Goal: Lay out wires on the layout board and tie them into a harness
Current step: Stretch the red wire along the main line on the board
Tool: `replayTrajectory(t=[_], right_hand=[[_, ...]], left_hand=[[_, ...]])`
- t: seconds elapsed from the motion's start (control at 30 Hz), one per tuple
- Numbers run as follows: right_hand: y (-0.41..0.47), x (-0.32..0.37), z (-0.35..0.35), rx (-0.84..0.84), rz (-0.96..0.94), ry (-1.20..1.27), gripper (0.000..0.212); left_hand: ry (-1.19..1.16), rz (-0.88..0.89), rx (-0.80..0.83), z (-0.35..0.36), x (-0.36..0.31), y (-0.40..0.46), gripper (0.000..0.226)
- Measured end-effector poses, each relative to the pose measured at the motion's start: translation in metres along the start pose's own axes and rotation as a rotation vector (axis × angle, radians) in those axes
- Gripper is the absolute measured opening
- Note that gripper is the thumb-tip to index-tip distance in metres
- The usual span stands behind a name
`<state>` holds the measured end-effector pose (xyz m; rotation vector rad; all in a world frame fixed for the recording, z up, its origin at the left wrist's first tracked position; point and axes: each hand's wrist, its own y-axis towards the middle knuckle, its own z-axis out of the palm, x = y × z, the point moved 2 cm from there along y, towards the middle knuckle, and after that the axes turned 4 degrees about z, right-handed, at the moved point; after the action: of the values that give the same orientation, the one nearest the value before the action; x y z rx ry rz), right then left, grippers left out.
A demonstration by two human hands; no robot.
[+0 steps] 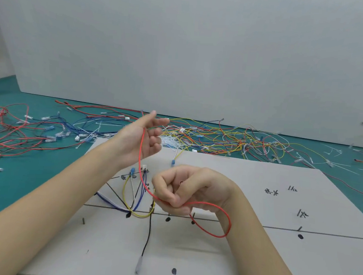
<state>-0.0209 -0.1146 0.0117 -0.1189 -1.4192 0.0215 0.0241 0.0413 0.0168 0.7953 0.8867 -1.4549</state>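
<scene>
— What's the red wire (140, 155) doing up there?

— It runs from the left hand (142, 139), raised over the far edge of the layout board (253, 253), down to the right hand (184, 192). The right hand's fingers are curled tight and pinch the wire near the board; past it a slack loop hangs round by the wrist. The left hand is half spread, fingers loosely bent, the wire crossing its palm. I can't tell whether the thumb really pinches it.

— So what could go wrong?

— That slack loop, I'd say. It hangs just above the pegs (193, 215) and could snag on one as the wire comes down. And the yellow wire (125, 187), white wire (132, 190) and blue wires (142, 188) already routed sit right under the red one; dragging across them could pull them off their path.

— And the black wire (147, 233)?

— It lies loose toward the near edge; a forearm could sweep it aside.

— The heap behind?

— The tangled spare wires (209, 137) on the green counter (30, 179) touch the board's far edge. The left hand hovers close enough to catch a strand.
</scene>
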Motion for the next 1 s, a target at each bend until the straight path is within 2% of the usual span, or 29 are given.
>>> replayTrajectory(t=[0.13, 0.3, 0.5, 0.6, 0.73, 0.83, 0.93, 1.0], right_hand=[[0.002, 0.001, -0.006, -0.222, 0.000, 0.034, 0.030], [-0.009, 0.008, -0.016, -0.408, -0.076, 0.077, 0.028], [-0.024, 0.016, -0.028, -0.677, -0.137, 0.187, 0.036], [-0.038, 0.013, -0.029, -0.808, -0.034, 0.048, 0.038], [-0.052, 0.005, -0.023, -0.854, 0.134, -0.077, 0.031], [-0.064, 0.004, -0.020, -0.848, 0.184, -0.184, 0.020], [-0.077, 0.003, -0.021, -0.852, 0.205, -0.276, 0.014], [-0.084, 0.000, -0.023, -0.874, 0.241, -0.315, 0.013]], left_hand=[[0.221, 0.149, 0.023, 0.000, -0.011, -0.006, 0.042], [0.339, 0.290, 0.022, 0.004, -0.019, -0.017, 0.057], [0.262, 0.364, -0.173, -0.018, -0.022, -0.021, 0.037], [0.255, 0.430, -0.356, -0.044, -0.037, -0.025, 0.024], [0.414, 0.448, -0.327, -0.072, -0.050, -0.037, 0.028], [0.495, 0.414, -0.333, -0.093, -0.043, -0.049, 0.026], [0.528, 0.314, -0.301, -0.119, -0.035, -0.057, 0.023], [0.515, 0.242, -0.256, -0.140, -0.033, -0.062, 0.028]])
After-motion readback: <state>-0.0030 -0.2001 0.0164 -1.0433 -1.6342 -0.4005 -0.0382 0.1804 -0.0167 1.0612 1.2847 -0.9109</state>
